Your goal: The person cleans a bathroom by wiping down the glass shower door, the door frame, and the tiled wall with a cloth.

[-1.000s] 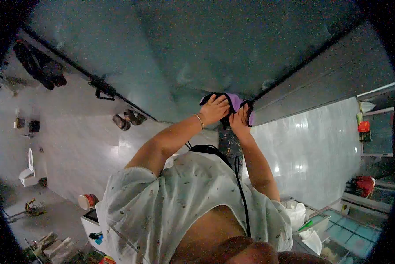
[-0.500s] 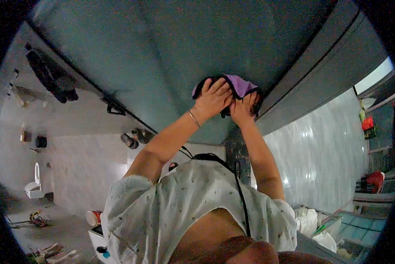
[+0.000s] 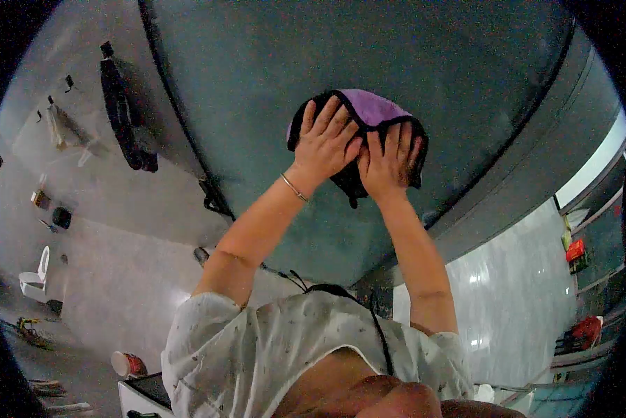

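Currently I see the left hand [image 3: 325, 144] and right hand [image 3: 388, 165] flat, fingers spread, over a cloth [image 3: 377, 109] on the greenish panel [image 3: 257, 70]. Purple and black-edged, it shows beyond the fingers and, darker, between the wrists.

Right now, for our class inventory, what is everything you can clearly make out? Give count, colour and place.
Panel: one, grey-green, straight ahead
Cloth: one, purple and black, against the panel
Hanging garment: one, black, upper left
Toilet: one, white, far left
Tub: one, red and white, lower left
Red items: at least two, red, far right
Bracelet: one, silvery, near the left hand
Shirt: one, pale, patterned, lower middle
Hands: two, bare, left hand and right hand on the cloth
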Tool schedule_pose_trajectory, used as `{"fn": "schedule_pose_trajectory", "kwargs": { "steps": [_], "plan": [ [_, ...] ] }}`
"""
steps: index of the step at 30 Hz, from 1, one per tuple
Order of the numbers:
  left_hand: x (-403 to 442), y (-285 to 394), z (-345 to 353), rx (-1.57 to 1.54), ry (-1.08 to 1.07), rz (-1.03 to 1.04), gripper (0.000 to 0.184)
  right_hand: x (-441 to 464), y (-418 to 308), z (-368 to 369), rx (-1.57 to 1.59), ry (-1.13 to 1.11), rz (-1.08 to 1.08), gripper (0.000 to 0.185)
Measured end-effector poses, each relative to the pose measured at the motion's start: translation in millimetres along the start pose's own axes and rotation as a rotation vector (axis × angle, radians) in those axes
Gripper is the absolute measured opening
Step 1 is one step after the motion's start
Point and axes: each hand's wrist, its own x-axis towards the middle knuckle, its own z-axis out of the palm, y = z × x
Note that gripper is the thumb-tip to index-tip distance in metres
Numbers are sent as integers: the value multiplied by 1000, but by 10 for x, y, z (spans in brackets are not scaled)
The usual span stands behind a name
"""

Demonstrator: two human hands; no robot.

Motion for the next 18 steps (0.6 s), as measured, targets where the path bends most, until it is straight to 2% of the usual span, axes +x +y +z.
{"fn": "schedule_pose_trajectory", "kwargs": {
  "steps": [7,15,18],
  "plan": [
    [315,-620,-334,82,48,-30,31,730,-413,22,69,184,-128,48],
    [549,-1341,-623,131,103,-68,38,1509,-925,-18,50,172,-236,49],
    [669,-1451,-576,148,150,-99,39,1716,-899,68,72,177,-281,50]
  ]
}}
